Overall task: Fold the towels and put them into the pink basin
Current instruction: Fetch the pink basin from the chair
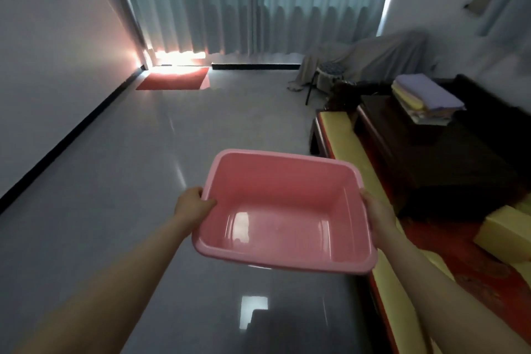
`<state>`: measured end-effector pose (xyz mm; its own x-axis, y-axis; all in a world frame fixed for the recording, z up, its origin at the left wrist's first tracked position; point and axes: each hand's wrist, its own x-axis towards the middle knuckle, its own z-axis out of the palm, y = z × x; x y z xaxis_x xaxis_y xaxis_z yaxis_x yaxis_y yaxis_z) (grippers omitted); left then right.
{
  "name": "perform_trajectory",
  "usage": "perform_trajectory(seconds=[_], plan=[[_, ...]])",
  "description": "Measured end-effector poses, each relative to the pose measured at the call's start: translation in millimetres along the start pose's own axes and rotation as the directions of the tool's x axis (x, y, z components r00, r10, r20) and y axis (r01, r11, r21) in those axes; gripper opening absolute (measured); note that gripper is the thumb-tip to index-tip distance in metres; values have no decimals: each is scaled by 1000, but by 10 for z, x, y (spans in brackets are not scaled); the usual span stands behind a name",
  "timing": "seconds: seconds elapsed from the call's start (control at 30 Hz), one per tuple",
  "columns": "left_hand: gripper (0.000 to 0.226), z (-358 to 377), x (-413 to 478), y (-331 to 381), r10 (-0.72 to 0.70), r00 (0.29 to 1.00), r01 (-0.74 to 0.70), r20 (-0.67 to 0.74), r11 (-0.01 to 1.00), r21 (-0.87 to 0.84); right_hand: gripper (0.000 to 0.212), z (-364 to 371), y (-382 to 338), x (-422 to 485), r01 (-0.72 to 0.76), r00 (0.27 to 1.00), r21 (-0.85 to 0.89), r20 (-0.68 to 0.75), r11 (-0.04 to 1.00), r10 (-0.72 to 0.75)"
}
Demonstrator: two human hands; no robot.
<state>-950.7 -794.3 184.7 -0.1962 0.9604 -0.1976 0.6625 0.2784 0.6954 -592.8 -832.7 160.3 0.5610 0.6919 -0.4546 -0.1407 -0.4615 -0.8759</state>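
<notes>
The pink basin (287,157) hung empty above the floor (138,181). The left grip (193,203) and right grip (378,211) clasped its opposite rims. Best carried level and set near the stacked towels (426,93), well apart on the dark worktop (431,158).

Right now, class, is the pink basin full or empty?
Empty. The pink basin shows a bare, shiny bottom; left hand and right hand grip its rim.
</notes>
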Motion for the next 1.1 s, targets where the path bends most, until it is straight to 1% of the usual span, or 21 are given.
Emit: perform_trajectory(seconds=[0.07,0.13,0.17,0.2,0.27,0.33,0.4,0.47,0.53,0.6,0.73,0.8,0.83,0.9,0.97,1.03,1.07,1.1], plan=[[26,149,411,319,47,998,-49,50,998,32,32,-57,-142,210,-22,998,52,-49,998,24],[34,365,790,670,106,988,-110,112,994,23,41,-162,-242,468,-52,993,67,-103,996,59],[37,536,1008,916,136,979,-137,152,991,-6,45,-265,-281,719,-58,985,74,-158,996,69],[37,744,1260,1196,176,965,-176,192,984,-19,47,-392,-344,982,-47,976,105,-205,993,68],[26,1124,1662,1692,262,931,-266,253,964,-20,51,-618,-421,1549,-41,957,144,-279,989,80],[21,1469,2023,2120,332,901,-345,280,939,-1,53,-733,-637,1815,-44,937,169,-336,985,100],[23,1947,2493,2618,383,866,-404,322,915,-1,43,-879,-870,2214,-15,906,224,-409,975,107],[26,2294,2833,3031,407,841,-433,357,901,-9,37,-993,-1105,2515,-1,880,252,-460,968,120],[29,2631,3133,3444,441,803,-474,400,880,-19,38,-1135,-1277,2839,-10,842,260,-518,966,148],[30,2985,3406,3861,478,760,-522,441,853,-24,45,-1289,-1343,3214,-13,801,277,-572,961,176],[32,3561,3769,4429,471,701,-531,536,846,-50,61,-1528,-1447,3653,-81,725,319,-631,944,276],[36,3870,3992,4740,484,643,-544,593,834,-89,55,-1617,-1551,3888,-81,696,337,-655,938,295],[37,4042,4131,4930,491,604,-556,628,824,-110,53,-1642,-1606,4023,-92,664,340,-679,936,312],[29,4345,4329,5242,501,534,-589,680,798,-125,50,-1662,-1672,4187,-93,602,362,-722,927,342],[24,4594,4460,5507,524,473,-652,708,749,-119,47,-1666,-1697,4275,-89,562,390,-740,916,370],[17,4857,4598,5782,539,401,-714,741,691,-116,49,-1696,-1742,4402,-110,495,394,-775,913,394],[17,5012,4656,5939,534,353,-740,769,662,-120,47,-1706,-1744,4472,-112,463,399,-790,910,403],[19,5104,4686,6007,528,330,-752,782,648,-121,45,-1693,-1775,4473,-126,448,393,-796,911,406]])
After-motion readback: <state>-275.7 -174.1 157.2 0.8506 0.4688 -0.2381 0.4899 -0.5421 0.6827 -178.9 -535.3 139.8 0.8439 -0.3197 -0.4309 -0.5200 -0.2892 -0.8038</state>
